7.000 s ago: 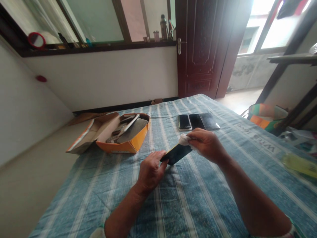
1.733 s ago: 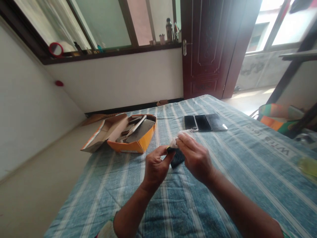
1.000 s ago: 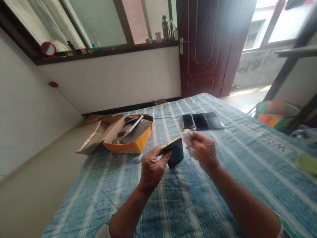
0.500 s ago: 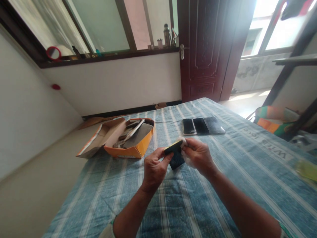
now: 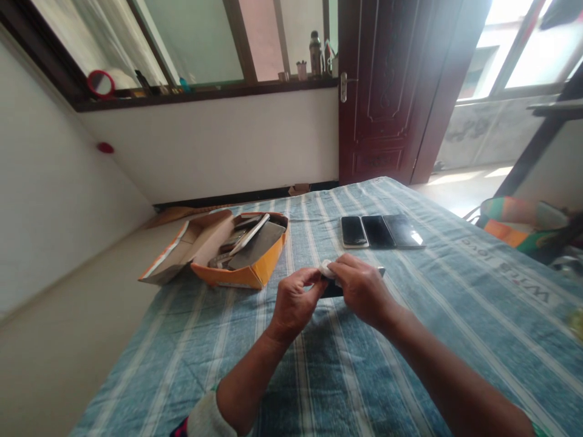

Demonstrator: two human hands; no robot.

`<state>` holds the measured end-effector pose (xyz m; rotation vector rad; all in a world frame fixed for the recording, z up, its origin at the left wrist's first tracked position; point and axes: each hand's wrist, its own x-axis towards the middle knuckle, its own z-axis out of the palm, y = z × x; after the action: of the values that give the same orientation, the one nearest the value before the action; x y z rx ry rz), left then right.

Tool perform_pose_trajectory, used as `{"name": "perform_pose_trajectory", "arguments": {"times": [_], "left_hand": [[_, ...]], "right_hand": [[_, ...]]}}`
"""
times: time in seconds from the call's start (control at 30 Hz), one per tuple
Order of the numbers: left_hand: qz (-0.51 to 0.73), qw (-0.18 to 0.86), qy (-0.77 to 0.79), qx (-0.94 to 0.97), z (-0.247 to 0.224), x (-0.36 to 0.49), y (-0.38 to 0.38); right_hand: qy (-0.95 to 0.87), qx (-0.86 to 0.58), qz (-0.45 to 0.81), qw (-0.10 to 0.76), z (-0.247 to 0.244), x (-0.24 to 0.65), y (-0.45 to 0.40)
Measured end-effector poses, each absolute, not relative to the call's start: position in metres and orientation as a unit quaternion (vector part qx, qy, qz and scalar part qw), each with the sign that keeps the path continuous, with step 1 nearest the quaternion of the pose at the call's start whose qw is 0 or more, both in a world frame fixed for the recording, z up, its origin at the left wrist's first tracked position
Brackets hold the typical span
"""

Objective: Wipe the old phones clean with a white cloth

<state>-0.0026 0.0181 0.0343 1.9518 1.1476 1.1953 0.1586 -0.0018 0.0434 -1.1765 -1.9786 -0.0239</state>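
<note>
On the head view I have both hands over the near-middle part of a striped blue cloth. My left hand is closed on the left end of a dark phone, pinching it between thumb and fingers. My right hand grips a crumpled white wipe and presses it to the phone near that same end, covering much of the phone; its other end shows to the right, past the knuckles.

Beyond my right hand, three devices lie flat on the cloth in a left-to-right row: a light-edged phone, a black phone and a wider dark device with glare on its screen. To the left, past my left hand, an orange cardboard box sits with its lid open on its left side; it holds several flat devices, one pale-edged device leaning up at a slant. A dark red door stands at the far side.
</note>
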Motion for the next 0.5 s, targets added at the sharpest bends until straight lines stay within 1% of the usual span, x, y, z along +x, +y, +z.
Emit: {"name": "perform_pose_trajectory", "arguments": {"times": [0.17,0.43,0.5], "left_hand": [[0.416,0.316,0.458,0.719,0.027,-0.008,0.015],[0.414,0.378,0.456,0.691,0.019,-0.007,0.014],[0.411,0.377,0.457,0.693,0.018,-0.006,0.015]], "right_hand": [[-0.793,-0.485,-0.027,0.368,0.028,0.146,-0.004],[-0.782,-0.489,-0.037,0.385,0.023,0.145,-0.008],[-0.778,-0.486,-0.041,0.395,0.021,0.144,-0.008]]}}
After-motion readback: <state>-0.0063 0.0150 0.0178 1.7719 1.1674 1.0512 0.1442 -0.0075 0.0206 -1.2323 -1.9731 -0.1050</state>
